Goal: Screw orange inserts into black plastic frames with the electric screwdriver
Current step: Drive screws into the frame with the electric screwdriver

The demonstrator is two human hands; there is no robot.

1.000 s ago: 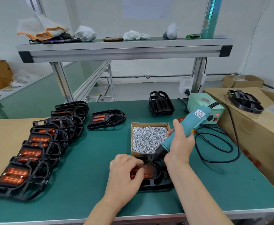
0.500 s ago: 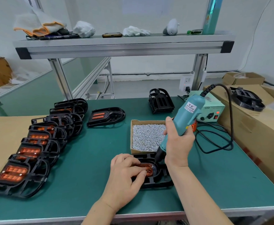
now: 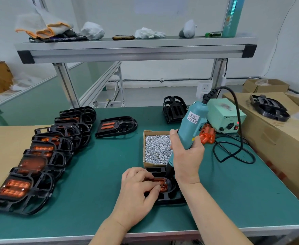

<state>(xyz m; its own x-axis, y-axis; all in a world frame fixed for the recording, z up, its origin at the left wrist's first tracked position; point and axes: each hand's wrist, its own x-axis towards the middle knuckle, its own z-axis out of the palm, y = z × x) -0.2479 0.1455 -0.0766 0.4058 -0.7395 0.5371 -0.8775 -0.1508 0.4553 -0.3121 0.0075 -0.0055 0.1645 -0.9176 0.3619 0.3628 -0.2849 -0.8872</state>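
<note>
A black plastic frame (image 3: 170, 197) lies on the green mat near the front edge, with an orange insert (image 3: 160, 183) seated in it. My left hand (image 3: 136, 193) rests on the frame with curled fingers pressing the insert, thumb at its front edge. My right hand (image 3: 186, 156) grips the teal electric screwdriver (image 3: 192, 126), held nearly upright, its bit tip down on the insert's right end. An open cardboard box of silver screws (image 3: 156, 147) stands just behind the frame.
A row of several frames with orange inserts (image 3: 39, 156) runs along the left. One more frame (image 3: 116, 126) lies mid-table, another frame (image 3: 173, 110) stands at the back. The power supply (image 3: 224, 119), loose orange inserts (image 3: 207, 136) and coiled cable (image 3: 233, 152) sit right. Cardboard cartons (image 3: 278, 138) border the right edge.
My right hand has swung the screwdriver from a slant to almost upright, with the bit staying on the insert. My left hand has stayed on the frame, fingers shifting slightly.
</note>
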